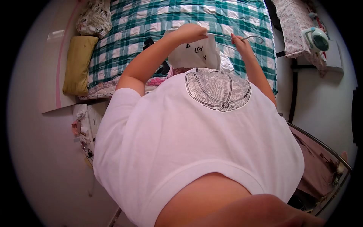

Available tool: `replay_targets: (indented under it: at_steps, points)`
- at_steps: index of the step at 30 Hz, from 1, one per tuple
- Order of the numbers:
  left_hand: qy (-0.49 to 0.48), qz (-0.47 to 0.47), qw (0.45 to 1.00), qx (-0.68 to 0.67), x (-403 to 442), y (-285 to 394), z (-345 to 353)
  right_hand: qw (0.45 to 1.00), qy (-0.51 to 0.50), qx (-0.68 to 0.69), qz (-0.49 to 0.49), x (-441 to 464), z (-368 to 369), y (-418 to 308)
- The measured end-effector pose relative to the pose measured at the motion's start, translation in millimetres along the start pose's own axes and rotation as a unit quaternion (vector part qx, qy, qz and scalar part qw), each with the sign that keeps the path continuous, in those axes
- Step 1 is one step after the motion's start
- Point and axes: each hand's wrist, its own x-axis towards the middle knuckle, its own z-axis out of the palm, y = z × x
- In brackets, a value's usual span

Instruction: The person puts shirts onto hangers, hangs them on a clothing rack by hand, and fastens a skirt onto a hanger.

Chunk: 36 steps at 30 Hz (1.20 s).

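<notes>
My left hand (192,33) is closed at the top edge of a white garment (208,51) with black print, which hangs down in front of my chest. My right hand (240,42) grips a thin wire clothes hanger, and the curved hanger hook (259,37) points out to the right. From my right hand the hanger's wires run left toward the garment. Whether they pass inside it I cannot tell. Part of the garment is hidden behind my shirt and left forearm. Dark items (163,68) lie on the bed beside it.
Beneath my hands is a bed with a green and white checked quilt (128,26). A mustard pillow (78,66) and a bundled patterned cloth (93,20) lie at its left edge. On the right stands a small green-and-white fan (317,39), beside a floral cloth (289,22).
</notes>
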Motion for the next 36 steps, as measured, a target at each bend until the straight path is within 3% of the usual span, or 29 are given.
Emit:
replay_targets:
  at_steps: [4,7,10,11,14,17,21,24,27,30,33,36]
  points:
    - [0.084,0.028,0.995,-0.044,-4.4,7.1,7.7,0.999,-0.026,-0.014,-0.018,-4.6,11.9,-16.8]
    - [0.153,0.028,0.985,-0.069,-3.5,14.9,6.4,0.996,-0.04,0.048,-0.065,6.8,28.4,-12.9]
    - [0.214,0.017,0.972,-0.095,-3.0,15.7,1.6,0.941,0.191,0.036,-0.277,-12.1,54.8,-30.4]
    - [0.226,0.011,0.968,-0.105,-5.3,15.7,-3.8,0.911,0.196,-0.069,-0.357,-18.5,52.7,-33.3]
    - [0.247,-0.015,0.96,-0.129,-18.8,19.4,-25.6,0.847,0.297,-0.147,-0.415,-29.1,54.0,-25.8]
    - [0.271,-0.017,0.95,-0.156,-26.0,13.0,-21.1,0.916,0.139,-0.166,-0.338,-26.7,51.3,-9.8]
    - [0.309,-0.003,0.93,-0.2,-32.8,11.6,-20.9,0.897,0.098,-0.18,-0.391,-24.8,61.2,-11.8]
    - [0.311,-0.041,0.921,-0.23,-39.3,9.5,-27.1,0.829,0.122,-0.272,-0.473,-31.9,62.0,-14.7]
    - [0.296,-0.049,0.924,-0.238,-43.7,2.1,-28.2,0.875,-0.052,-0.191,-0.442,-26.9,66.4,-5.6]
    - [0.295,-0.035,0.918,-0.262,-46.0,-3.2,-24.8,0.95,-0.052,-0.111,-0.289,-27.2,76.5,9.8]
    - [0.303,-0.036,0.905,-0.297,-48.8,-7.4,-23.7,0.945,-0.058,-0.137,-0.29,-17.8,72.7,28.3]
    - [0.309,-0.051,0.886,-0.341,-56.4,-14.6,-25.8,0.858,-0.163,-0.422,-0.241,-12.5,47.7,50.1]
